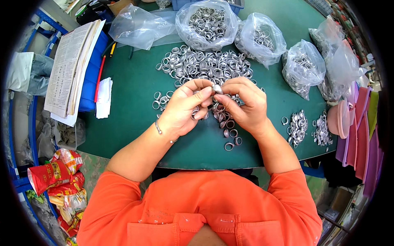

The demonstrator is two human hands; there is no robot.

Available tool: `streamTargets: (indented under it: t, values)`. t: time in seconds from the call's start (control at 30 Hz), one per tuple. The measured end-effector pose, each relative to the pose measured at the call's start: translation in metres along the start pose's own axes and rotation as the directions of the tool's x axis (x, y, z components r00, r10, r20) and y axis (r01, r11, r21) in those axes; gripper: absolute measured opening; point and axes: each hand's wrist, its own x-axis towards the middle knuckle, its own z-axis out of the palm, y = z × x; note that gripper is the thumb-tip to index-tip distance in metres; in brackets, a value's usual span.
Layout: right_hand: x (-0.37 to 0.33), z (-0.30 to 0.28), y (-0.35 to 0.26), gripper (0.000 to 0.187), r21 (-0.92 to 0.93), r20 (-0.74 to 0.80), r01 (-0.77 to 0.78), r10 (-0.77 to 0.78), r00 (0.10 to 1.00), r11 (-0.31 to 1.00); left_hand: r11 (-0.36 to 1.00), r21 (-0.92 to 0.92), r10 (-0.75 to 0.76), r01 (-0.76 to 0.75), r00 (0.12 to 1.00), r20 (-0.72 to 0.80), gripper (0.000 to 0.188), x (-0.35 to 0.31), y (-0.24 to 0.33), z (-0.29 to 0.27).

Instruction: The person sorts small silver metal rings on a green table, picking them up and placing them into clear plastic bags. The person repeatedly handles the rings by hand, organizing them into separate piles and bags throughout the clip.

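Observation:
A silver-grey metal ring [217,88] is pinched between my two hands above the green table. My left hand [186,104] closes thumb and forefinger on its left side; a bangle circles that wrist. From the other side my right hand [245,102] grips it with thumb and fingertips. Just beyond my hands spreads a big heap of similar rings [205,63]. More loose rings [223,117] lie beneath and between my hands, a few trailing toward the table's near edge. Part of the held ring is hidden by my fingers.
Clear bags of rings [207,24] stand along the back and right. Two small piles [298,128] lie at right, near pink and purple bins [361,123]. At left are a blue bin [93,78] with papers [72,69], a red pencil [99,80] and white slips [104,98].

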Motion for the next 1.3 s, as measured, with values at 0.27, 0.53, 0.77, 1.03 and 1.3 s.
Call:
streamTargets:
  t: [0.27, 0.53, 0.77, 1.03, 1.3]
  values:
    - [0.003, -0.012, -0.002, 0.02, -0.097, -0.146, 0.033, -0.047, 0.988, 0.995, 0.972, -0.208, -0.13, 0.107, 0.986, -0.1, 0.02, 0.001, 0.013, 0.005]
    - [0.012, -0.119, 0.047, 0.028, -0.729, -0.49, -0.236, -0.249, 0.835, 0.642, 0.994, 0.032, -0.105, 0.104, 0.994, 0.034, 0.03, -0.001, 0.002, 0.007]
    - [0.011, -0.027, 0.002, 0.023, -0.149, -0.078, -0.046, 0.035, 0.996, 0.988, 0.978, 0.15, -0.14, 0.144, 0.989, -0.037, 0.051, -0.004, 0.0, 0.015]
    - [-0.005, -0.002, -0.002, 0.014, 0.038, 0.185, -0.219, 0.208, 0.96, 0.975, 0.935, 0.332, -0.17, 0.128, 0.98, 0.1, 0.066, -0.002, -0.001, 0.007]
    - [-0.005, 0.0, 0.0, 0.011, 0.032, 0.152, -0.176, 0.169, 0.974, 0.984, 0.952, 0.267, -0.178, 0.149, 0.98, 0.089, 0.058, -0.004, -0.002, 0.007]
